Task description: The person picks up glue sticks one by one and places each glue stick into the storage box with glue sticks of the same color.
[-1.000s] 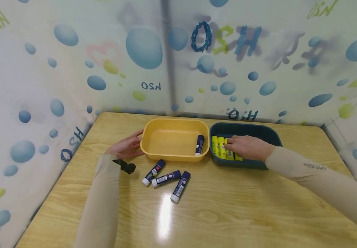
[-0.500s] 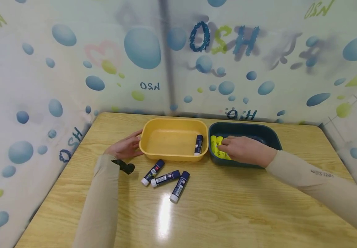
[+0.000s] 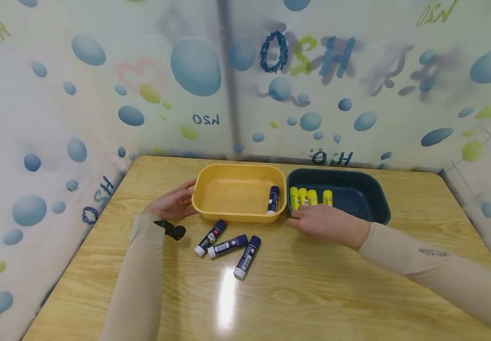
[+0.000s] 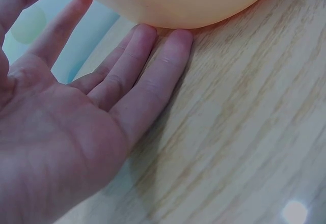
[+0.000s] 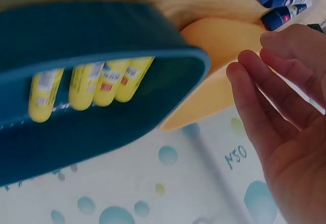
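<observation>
My left hand is at the left end of a yellow plastic bin, its straight fingertips against the outer wall, as the left wrist view shows. One navy glue stick lies inside that bin at the right. Beside it stands a dark teal bin with several yellow glue sticks in a row at its left part, one a little apart from the others. My right hand is over the teal bin's front edge. In the right wrist view, its fingers are loosely bent and hold nothing.
Three navy glue sticks with white ends, a left one, a middle one and a right one, lie on the wooden table in front of the yellow bin. A patterned curtain hangs behind the table.
My right hand has come away from the yellow glue sticks, back toward the teal bin's front edge, leaving them in view in the bin. The left hand has stayed at the yellow bin.
</observation>
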Demonstrator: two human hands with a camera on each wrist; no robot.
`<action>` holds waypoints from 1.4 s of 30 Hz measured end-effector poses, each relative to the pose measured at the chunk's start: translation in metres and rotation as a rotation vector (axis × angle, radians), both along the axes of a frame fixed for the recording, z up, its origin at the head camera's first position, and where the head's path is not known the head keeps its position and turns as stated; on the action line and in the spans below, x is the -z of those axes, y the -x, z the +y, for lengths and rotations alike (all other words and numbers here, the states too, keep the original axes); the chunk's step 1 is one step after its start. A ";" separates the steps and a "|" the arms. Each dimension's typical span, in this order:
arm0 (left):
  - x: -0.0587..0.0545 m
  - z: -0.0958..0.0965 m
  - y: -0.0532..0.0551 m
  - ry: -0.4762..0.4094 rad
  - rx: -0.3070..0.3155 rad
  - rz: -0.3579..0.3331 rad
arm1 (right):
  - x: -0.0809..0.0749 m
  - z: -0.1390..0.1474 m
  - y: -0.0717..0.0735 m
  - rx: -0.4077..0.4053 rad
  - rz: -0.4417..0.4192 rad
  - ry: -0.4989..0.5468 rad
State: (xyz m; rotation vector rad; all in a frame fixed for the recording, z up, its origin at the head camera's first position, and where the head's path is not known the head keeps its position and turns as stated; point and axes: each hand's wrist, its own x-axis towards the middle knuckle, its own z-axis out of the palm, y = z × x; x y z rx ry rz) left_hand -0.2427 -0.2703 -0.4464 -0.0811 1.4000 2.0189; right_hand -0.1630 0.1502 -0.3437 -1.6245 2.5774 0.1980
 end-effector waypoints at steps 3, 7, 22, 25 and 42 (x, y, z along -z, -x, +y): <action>0.000 0.000 0.000 0.004 0.002 0.002 | 0.005 -0.005 -0.002 -0.015 -0.012 -0.001; -0.002 0.001 -0.001 -0.003 0.003 0.003 | 0.012 -0.011 -0.004 -0.036 -0.006 -0.010; -0.008 0.005 -0.003 -0.017 -0.008 -0.012 | 0.037 -0.034 -0.008 -0.085 -0.086 -0.043; -0.007 0.004 -0.002 -0.018 -0.010 -0.016 | 0.042 -0.037 -0.009 -0.098 -0.100 -0.043; -0.003 0.002 -0.003 -0.009 -0.003 0.009 | 0.057 -0.063 -0.021 -0.199 -0.081 0.020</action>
